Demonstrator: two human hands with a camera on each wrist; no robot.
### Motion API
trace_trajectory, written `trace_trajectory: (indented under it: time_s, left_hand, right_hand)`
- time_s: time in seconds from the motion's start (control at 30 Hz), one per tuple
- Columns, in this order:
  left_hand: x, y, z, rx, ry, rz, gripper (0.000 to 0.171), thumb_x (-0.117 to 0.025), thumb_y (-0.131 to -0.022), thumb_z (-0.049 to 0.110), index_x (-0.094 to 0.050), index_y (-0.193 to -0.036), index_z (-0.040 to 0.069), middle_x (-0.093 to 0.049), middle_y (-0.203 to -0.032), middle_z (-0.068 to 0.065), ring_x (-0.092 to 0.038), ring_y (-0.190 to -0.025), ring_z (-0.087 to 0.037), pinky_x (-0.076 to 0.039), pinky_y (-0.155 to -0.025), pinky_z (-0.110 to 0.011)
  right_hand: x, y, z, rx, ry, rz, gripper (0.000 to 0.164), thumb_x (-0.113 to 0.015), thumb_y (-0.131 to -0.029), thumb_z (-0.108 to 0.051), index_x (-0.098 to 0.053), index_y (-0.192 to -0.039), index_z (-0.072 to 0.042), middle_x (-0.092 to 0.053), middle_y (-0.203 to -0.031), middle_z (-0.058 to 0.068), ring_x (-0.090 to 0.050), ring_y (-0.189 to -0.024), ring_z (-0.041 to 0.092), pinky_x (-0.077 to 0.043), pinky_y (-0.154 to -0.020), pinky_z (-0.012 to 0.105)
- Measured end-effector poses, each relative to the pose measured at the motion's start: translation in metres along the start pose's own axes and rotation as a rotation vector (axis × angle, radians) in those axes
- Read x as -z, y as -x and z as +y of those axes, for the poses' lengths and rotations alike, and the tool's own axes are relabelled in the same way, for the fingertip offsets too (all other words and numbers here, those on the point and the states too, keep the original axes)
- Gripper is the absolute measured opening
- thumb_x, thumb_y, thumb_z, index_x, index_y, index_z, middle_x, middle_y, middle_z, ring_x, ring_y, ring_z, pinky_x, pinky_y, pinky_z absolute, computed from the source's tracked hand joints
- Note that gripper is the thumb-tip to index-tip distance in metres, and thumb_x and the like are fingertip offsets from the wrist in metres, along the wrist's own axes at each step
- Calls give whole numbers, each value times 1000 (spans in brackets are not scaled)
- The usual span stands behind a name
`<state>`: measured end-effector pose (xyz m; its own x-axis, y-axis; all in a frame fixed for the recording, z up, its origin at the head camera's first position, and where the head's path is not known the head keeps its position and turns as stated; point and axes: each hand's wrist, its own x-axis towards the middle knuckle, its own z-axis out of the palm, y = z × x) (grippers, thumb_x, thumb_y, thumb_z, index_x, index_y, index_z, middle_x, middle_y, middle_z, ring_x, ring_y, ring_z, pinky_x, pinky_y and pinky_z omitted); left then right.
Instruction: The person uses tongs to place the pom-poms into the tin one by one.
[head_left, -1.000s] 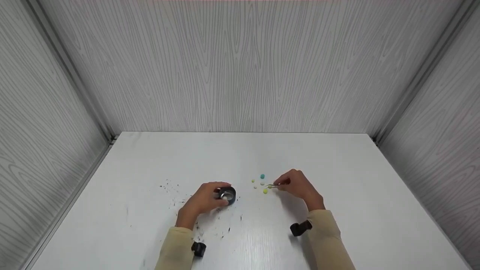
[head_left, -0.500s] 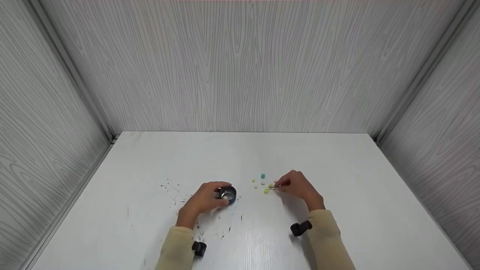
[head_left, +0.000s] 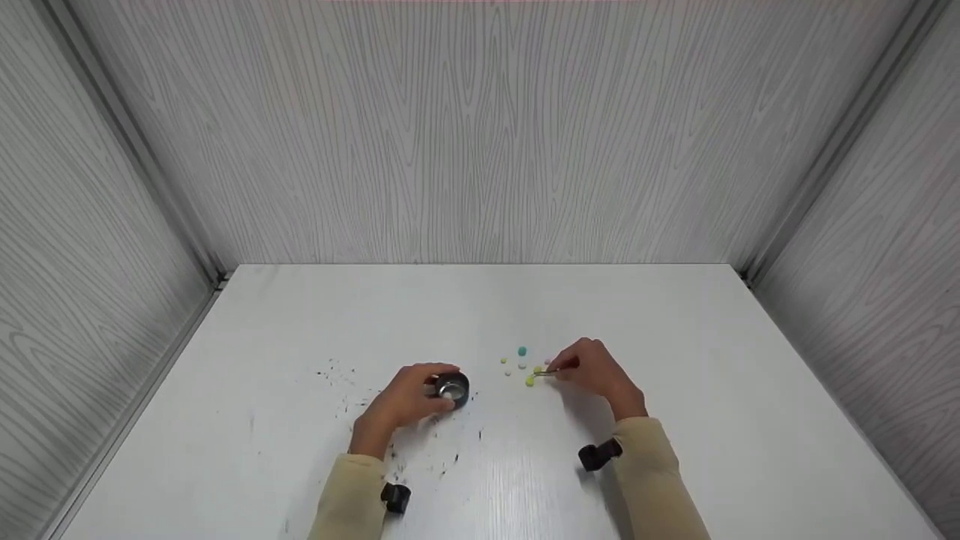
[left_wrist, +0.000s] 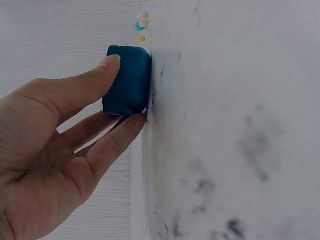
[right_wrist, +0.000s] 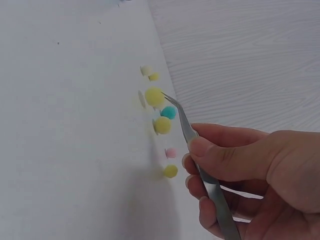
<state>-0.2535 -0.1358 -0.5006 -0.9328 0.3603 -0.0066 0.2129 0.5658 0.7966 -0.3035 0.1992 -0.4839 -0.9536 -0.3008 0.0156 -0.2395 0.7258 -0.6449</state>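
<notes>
My left hand (head_left: 409, 397) grips a small round cup (head_left: 464, 390) between thumb and fingers, its mouth facing up and its inside metallic. In the left wrist view the cup's outer wall (left_wrist: 129, 82) is dark blue. My right hand (head_left: 600, 375) pinches a pair of bent-tip metal tweezers (right_wrist: 212, 187). Their points reach the edge of a large yellow ball (right_wrist: 153, 97), overlapping it in the right wrist view. Close by lie another yellow ball (right_wrist: 162, 125), a teal ball (right_wrist: 170, 112), a pink ball (right_wrist: 171, 153) and a yellow ball (right_wrist: 170, 171).
Further small balls, one pale (right_wrist: 146, 70) and one yellow (right_wrist: 154, 76), sit near the others. Dark specks (head_left: 337, 371) are scattered on the white table (head_left: 360, 307) around the left hand. Grained panels (head_left: 480, 135) enclose the table at the back and sides.
The tweezers' tips have shifted slightly toward the nearer large yellow ball, and the pink ball now shows beside the right fingers. My left hand keeps the cup in the same place.
</notes>
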Motion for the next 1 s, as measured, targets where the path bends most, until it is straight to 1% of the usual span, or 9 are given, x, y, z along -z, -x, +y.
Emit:
trace_trajectory:
  time_s: [0.23, 0.33, 0.47, 0.57, 0.7, 0.8, 1.0]
  left_hand:
    - [0, 2, 3, 11, -40, 13, 53, -78, -89, 7, -63, -140, 10, -64, -141, -18, -62, -129, -43, -48, -110, -60]
    - [0, 2, 3, 4, -48, 7, 53, -78, -90, 7, -63, -141, 10, -63, -142, -19, -61, -130, -43, -48, -110, -60]
    - [0, 2, 2, -6, -53, 3, 54, -78, -90, 8, -62, -142, 10, -62, -144, -19, -60, -131, -44, -47, -111, -60]
    - [0, 2, 2, -6, -57, 3, 54, -78, -90, 8, -62, -142, 10, -62, -144, -19, -60, -131, -44, -47, -111, -60]
    - [0, 2, 2, 0, -57, 3, 54, -78, -90, 8, -62, -141, 10, -62, -143, -18, -61, -131, -43, -47, -111, -59]
    - [0, 1, 1, -3, -48, 1, 54, -78, -90, 7, -62, -141, 10, -62, -143, -19, -60, -131, -44, -47, -111, -60]
    - [1, 1, 2, -11, -49, -5, 54, -78, -90, 6, -61, -142, 9, -62, -143, -19, -61, -131, -43, -48, -111, -59]
  right_hand:
    - [0, 1, -4, 30, -32, 2, 18, -75, -89, 3, -84, -98, -8, -80, -106, 10, -71, -100, 23, -59, -86, 38]
    - [-2, 1, -6, 43, -21, 18, 17, -76, -89, 3, -84, -99, -9, -80, -103, 9, -71, -96, 21, -58, -82, 34]
    - [-2, 1, -9, 95, -6, 40, 16, -76, -88, 3, -84, -96, -8, -79, -99, 8, -66, -90, 18, -53, -78, 29]
    - [-2, 1, -14, 129, -3, 55, 16, -77, -87, 3, -84, -95, -8, -80, -97, 8, -62, -86, 16, -49, -76, 28]
    - [-4, 1, -19, 114, -8, 63, 17, -77, -87, 3, -85, -95, -10, -80, -96, 6, -59, -84, 14, -47, -76, 26]
    - [-6, 1, -23, 101, -10, 61, 17, -77, -88, 2, -85, -95, -10, -80, -96, 5, -60, -84, 13, -48, -76, 25]
    - [-9, 1, -28, 126, -16, 47, 15, -77, -88, 1, -85, -95, -10, -80, -96, 6, -61, -84, 13, -49, -74, 24]
